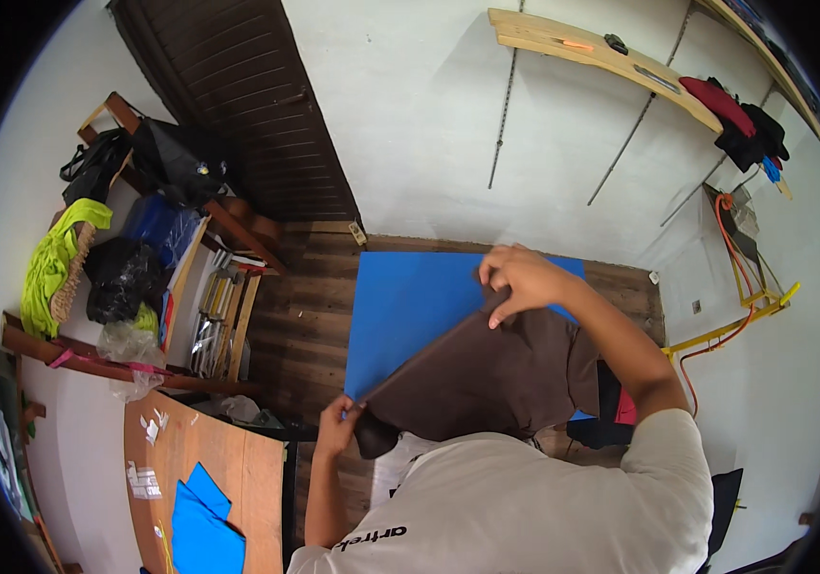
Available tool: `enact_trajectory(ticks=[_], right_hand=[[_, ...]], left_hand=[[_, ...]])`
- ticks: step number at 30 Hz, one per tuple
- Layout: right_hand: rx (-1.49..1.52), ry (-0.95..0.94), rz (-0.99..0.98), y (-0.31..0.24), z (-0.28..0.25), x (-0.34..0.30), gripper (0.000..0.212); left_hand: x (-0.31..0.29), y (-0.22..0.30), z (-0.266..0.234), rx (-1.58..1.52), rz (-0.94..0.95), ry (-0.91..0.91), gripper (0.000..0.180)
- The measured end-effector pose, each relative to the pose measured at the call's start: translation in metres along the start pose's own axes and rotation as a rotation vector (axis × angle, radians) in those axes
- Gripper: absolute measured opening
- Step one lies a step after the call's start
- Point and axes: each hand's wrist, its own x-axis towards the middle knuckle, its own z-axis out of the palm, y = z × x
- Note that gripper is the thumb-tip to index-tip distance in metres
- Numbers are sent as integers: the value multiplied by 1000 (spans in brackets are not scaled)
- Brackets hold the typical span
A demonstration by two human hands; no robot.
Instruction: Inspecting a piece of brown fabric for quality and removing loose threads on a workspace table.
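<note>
A dark brown cloth garment [472, 373] stretches slantwise between my two hands over a blue tabletop [400, 297]. My left hand [338, 426] pinches its lower left end, beside the table's near left corner. Higher up and to the right, my right hand [525, 279] grips the folded upper edge between thumb and fingers. The edge between the hands runs taut, while the rest of the fabric hangs toward my body in loose folds. What kind of garment it is I cannot make out.
At lower left, a wooden table [257, 478] bears folded blue fabric [207, 526] and white scraps [144, 481]. A cluttered shelf [228, 230] holds bags and a lime-green cloth [56, 263]. A yellow metal frame [731, 325] with an orange cord stands at right. A wooden wall shelf [601, 59] hangs above.
</note>
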Motion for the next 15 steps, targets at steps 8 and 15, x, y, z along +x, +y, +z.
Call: enact_trajectory(ticks=[8, 15], right_hand=[[266, 188, 331, -110, -19, -90, 39], [-89, 416, 417, -89, -19, -136, 19]], left_hand=[[35, 63, -23, 102, 434, 247, 7], [37, 121, -40, 377, 604, 200, 28]])
